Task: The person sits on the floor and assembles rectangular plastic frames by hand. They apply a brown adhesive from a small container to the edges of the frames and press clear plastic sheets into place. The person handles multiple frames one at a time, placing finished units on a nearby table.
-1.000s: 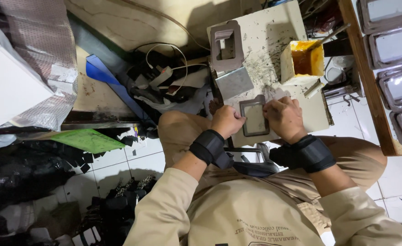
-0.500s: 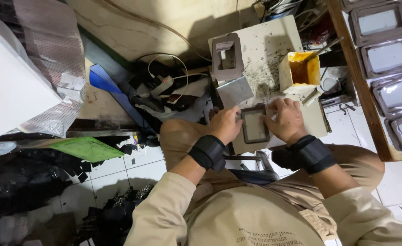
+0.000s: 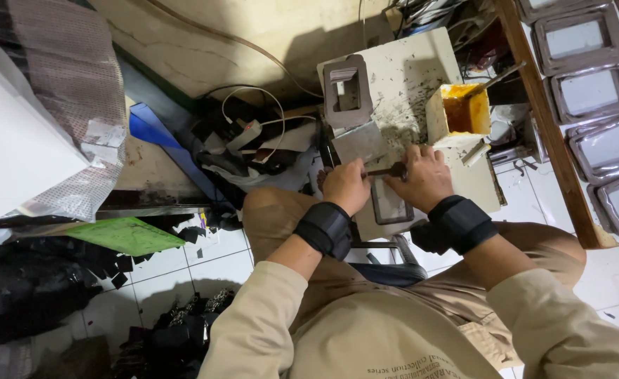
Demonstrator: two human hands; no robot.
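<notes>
Centre of the frame: the left hand (image 3: 346, 184) is clenched round the near end of a thin dark tool (image 3: 386, 170), and the right hand (image 3: 427, 177) grips its other end, both wrists in black bands. Just below the hands a grey rectangular frame piece (image 3: 391, 205) lies flat on the pale work board (image 3: 422, 70). Upper centre sits a brownish frame block (image 3: 346, 90); to its right, an open box of yellow paste (image 3: 462, 112)
</notes>
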